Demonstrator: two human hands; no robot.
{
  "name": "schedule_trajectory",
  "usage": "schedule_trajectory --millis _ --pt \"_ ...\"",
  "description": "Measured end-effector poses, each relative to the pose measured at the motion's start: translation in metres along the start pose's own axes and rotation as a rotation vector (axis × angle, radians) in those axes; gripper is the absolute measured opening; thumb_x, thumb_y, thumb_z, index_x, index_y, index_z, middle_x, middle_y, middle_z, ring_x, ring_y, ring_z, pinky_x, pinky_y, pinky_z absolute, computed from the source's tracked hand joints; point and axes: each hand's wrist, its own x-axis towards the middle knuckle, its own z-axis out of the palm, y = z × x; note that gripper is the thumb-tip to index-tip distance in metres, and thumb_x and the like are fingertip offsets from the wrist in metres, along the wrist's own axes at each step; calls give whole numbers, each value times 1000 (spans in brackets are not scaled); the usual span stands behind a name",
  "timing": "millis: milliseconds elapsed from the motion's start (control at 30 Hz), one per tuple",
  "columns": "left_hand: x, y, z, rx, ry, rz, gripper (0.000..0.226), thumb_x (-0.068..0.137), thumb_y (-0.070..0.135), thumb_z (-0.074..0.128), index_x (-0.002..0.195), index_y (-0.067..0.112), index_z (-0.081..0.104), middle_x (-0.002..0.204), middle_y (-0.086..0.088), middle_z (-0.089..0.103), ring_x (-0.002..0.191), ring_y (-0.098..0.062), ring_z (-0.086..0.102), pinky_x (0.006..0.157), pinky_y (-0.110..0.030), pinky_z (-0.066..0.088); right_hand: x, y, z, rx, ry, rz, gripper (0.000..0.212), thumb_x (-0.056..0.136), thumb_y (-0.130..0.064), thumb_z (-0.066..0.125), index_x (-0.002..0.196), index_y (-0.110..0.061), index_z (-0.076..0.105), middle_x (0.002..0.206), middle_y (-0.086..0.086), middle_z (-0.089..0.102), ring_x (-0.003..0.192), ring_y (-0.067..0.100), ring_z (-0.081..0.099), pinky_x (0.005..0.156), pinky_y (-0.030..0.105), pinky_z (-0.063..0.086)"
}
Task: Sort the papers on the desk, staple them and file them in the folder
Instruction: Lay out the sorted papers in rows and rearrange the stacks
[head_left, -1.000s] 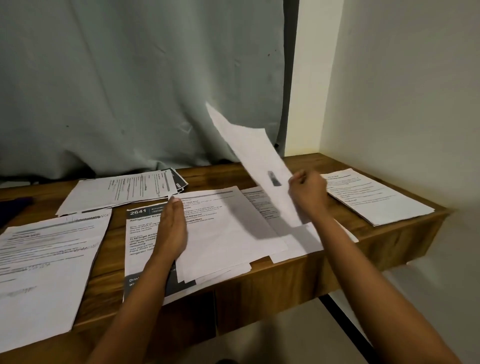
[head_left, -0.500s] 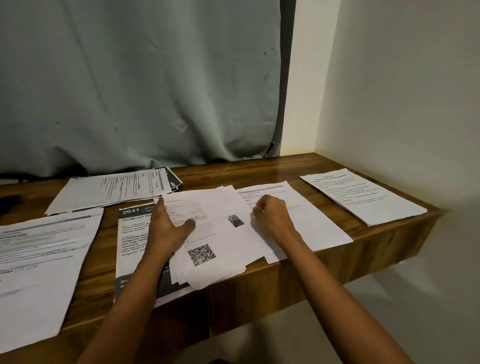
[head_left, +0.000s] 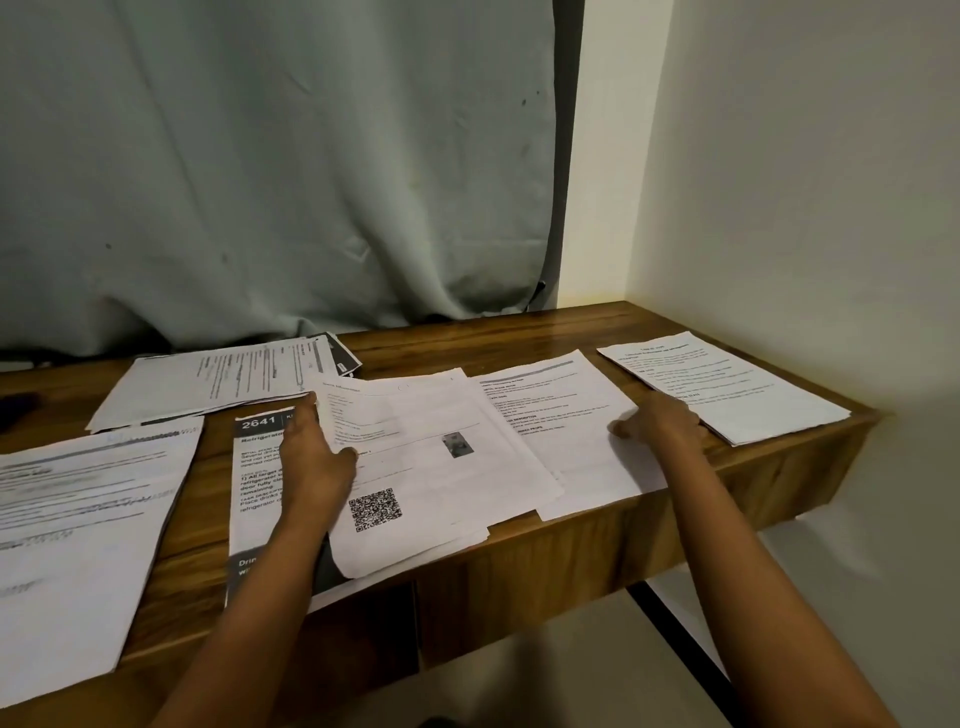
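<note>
Wooden desk (head_left: 519, 338) spans the frame's left edge to the right wall. On it, left to right:
- large text sheet (head_left: 78, 519), lower left
- printed stack (head_left: 208, 384), back left
- "2641" sheet (head_left: 260, 467), dark header
- QR-code sheets (head_left: 415, 467), centre, overlapping the "2641" sheet and the text page (head_left: 571, 441) to their right
- far-right stack (head_left: 727, 384)

Dark object (head_left: 15, 410) at far left edge, possibly a case; too dim to tell.

Printed white papers (head_left: 571, 415) flat in loose overlapping piles across the wooden desk (head_left: 467, 343), QR-code sheet (head_left: 415, 467) topmost at centre
</note>
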Motion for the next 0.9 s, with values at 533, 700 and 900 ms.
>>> schedule_trajectory --millis 533,700,900 --pt "20 -8 -13 -588 171 -317 27 83 0 64 106 14 64 107 -5 70 95 -23 67 86 -39 54 8 -8 -113 586 440 -291 28 86 -12 60 113 -8 66 115 19 63 103 35 58 82 33 44" --pt "26 -14 -15 -900 96 -453 31 84 -7 61 113 5 60 103 -10 70 84 -23 70 69 -35 57 12 -24 -106 609 314 -334 29 83 -14 66 112 -7 66 115 17 63 103 32 58 78 27 40" --pt "24 -11 -15 -944 74 -482 31 85 -7 60 113 4 61 102 -10 71 85 -25 70 75 -41 58 -11 -51 -61 571 69 -339 33 90 -19 63 118 -3 61 114 13 62 92 22 52 79 30 38"
